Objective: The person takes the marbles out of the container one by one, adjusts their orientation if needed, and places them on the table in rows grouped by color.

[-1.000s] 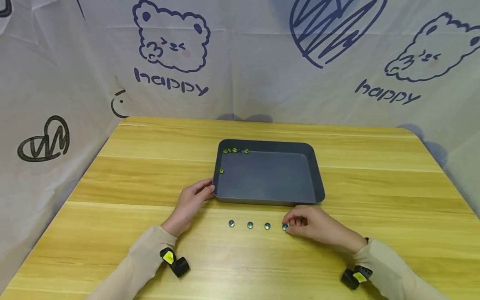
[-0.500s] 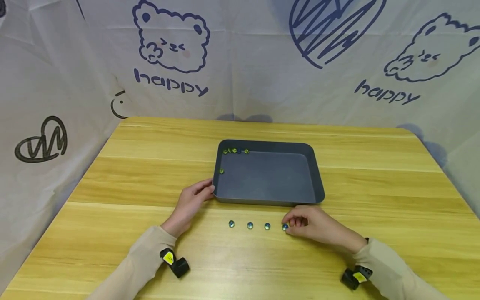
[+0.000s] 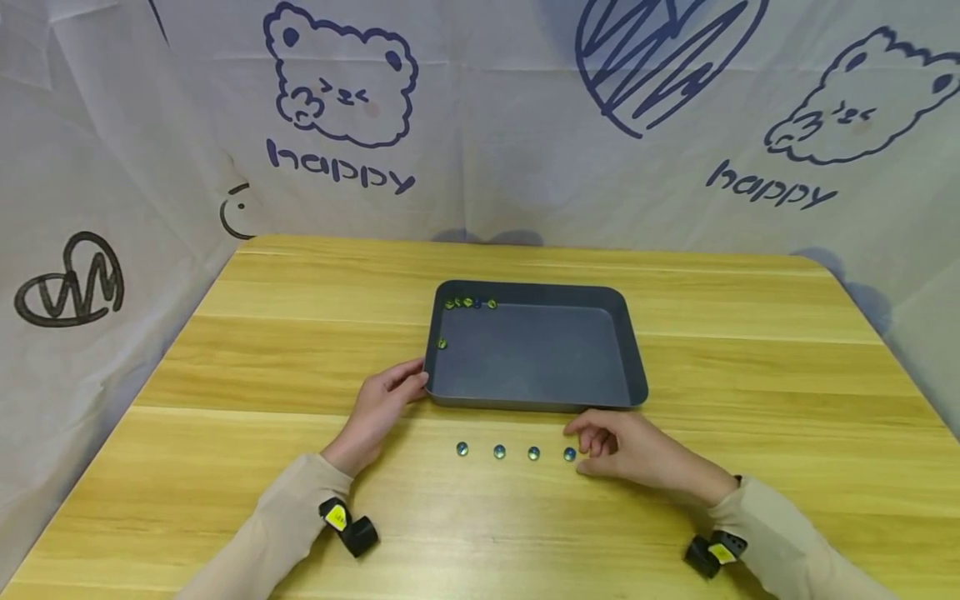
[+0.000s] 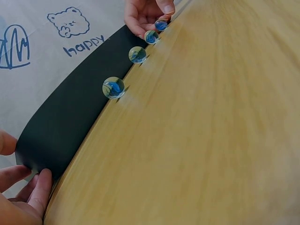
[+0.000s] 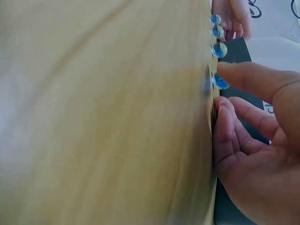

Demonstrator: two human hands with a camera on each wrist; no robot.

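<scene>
Beside the tray's near left corner is my left hand [image 3: 378,412], its fairly straight fingers touching the outside of the dark grey baking tray [image 3: 540,354]. My right hand [image 3: 637,450] is at the right end of a row of blue-and-clear glass marbles on the table. Its thumb and index finger stand apart on either side of the rightmost marble [image 3: 570,454], while the other fingers curl in. Three more marbles, the left one [image 3: 462,449] among them, lie evenly spaced along the tray's near side. In the right wrist view the index fingertip partly covers the nearest marble [image 5: 220,82].
Inside the tray, several yellow-green marbles [image 3: 468,302] and a dark blue one [image 3: 477,304] sit along the far left edge. One more yellow-green marble [image 3: 442,343] is by the left wall. A white cloth with drawings [image 3: 510,125] hangs behind the wooden table [image 3: 300,283].
The right thumb and index finger have parted from the rightmost marble, which stays in its place in the row. My left hand keeps its place at the tray.
</scene>
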